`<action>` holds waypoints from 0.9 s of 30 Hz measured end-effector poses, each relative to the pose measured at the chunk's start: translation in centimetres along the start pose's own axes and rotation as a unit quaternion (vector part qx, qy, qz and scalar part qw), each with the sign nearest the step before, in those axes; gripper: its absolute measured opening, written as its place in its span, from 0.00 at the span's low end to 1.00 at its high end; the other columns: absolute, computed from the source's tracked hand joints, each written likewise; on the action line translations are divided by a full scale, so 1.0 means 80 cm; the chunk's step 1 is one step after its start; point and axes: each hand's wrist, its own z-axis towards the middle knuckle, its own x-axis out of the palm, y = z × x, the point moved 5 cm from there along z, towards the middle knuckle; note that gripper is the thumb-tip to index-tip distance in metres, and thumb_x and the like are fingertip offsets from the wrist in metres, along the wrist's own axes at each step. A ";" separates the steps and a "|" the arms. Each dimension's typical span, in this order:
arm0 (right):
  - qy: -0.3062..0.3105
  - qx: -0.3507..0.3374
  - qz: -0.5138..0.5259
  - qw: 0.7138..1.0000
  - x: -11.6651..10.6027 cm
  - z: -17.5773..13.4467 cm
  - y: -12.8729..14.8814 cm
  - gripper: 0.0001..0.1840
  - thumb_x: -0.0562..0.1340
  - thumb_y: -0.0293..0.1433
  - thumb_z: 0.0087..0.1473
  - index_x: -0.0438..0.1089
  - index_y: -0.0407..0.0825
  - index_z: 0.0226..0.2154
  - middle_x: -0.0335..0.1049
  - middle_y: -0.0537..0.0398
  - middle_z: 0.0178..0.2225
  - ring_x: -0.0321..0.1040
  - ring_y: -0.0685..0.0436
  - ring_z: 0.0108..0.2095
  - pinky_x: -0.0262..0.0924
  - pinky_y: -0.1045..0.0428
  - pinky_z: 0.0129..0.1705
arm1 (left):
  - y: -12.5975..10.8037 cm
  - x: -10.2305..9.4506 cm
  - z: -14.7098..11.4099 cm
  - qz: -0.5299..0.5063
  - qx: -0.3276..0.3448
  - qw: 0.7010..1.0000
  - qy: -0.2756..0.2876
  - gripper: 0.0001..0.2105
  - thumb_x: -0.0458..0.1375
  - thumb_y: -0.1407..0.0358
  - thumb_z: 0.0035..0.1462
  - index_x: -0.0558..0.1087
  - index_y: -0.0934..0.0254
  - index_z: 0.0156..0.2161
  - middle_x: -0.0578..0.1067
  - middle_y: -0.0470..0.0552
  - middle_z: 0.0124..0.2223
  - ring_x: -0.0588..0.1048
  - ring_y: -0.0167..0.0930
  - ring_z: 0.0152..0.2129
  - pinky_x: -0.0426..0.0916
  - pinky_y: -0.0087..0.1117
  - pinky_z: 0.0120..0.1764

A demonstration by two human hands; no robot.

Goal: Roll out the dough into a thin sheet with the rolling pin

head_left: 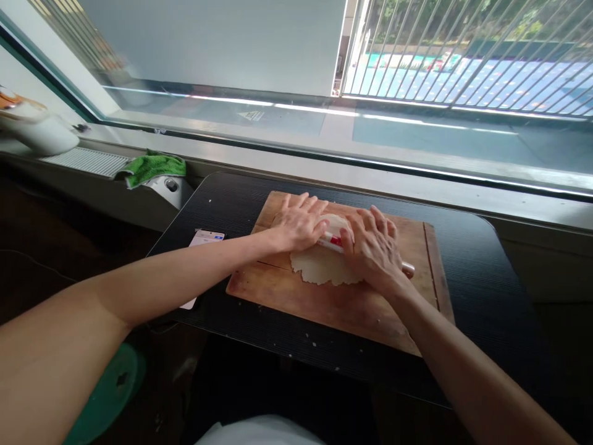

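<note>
A rolling pin [334, 240] with a red-and-white label lies across a flattened sheet of dough [324, 267]. My left hand [302, 224] rests palm down over the pin's left part, its fingers stretched out forward. My right hand [374, 244] lies over the right part, fingers spread and slightly bent, and the pin's end sticks out beside the wrist. The dough has a ragged near edge, and both hands hide part of it. Under everything is a wooden board [296, 300].
The board sits on a black table [486, 278] dotted with small crumbs. A phone [207, 237] lies left of the board, partly behind my left forearm. A green cloth [155, 167] hangs over a white unit by the window. A green stool [115, 389] stands below at left.
</note>
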 end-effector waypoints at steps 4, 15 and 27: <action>0.017 0.103 0.019 0.994 0.002 0.057 -0.032 0.29 0.48 0.41 0.66 0.64 0.44 0.62 0.60 0.37 0.65 0.50 0.30 0.67 0.47 0.35 0.65 | 0.005 -0.013 0.054 -0.013 -0.051 0.999 -0.003 0.31 0.39 0.53 0.70 0.50 0.62 0.73 0.50 0.54 0.75 0.44 0.41 0.72 0.39 0.56 0.70; -0.029 0.013 0.010 0.999 0.003 0.030 -0.017 0.27 0.46 0.44 0.67 0.65 0.51 0.60 0.60 0.41 0.65 0.46 0.31 0.68 0.45 0.34 0.65 | 0.010 -0.004 0.031 -0.020 -0.045 0.999 0.003 0.31 0.38 0.51 0.69 0.49 0.59 0.73 0.51 0.53 0.75 0.46 0.42 0.72 0.40 0.57 0.70; 0.035 0.168 0.045 0.984 0.008 0.060 -0.042 0.33 0.47 0.45 0.65 0.61 0.45 0.64 0.58 0.36 0.66 0.51 0.29 0.66 0.49 0.33 0.64 | 0.021 -0.007 0.067 -0.025 -0.110 0.993 0.034 0.35 0.41 0.52 0.67 0.47 0.66 0.74 0.47 0.59 0.76 0.43 0.44 0.73 0.40 0.59 0.69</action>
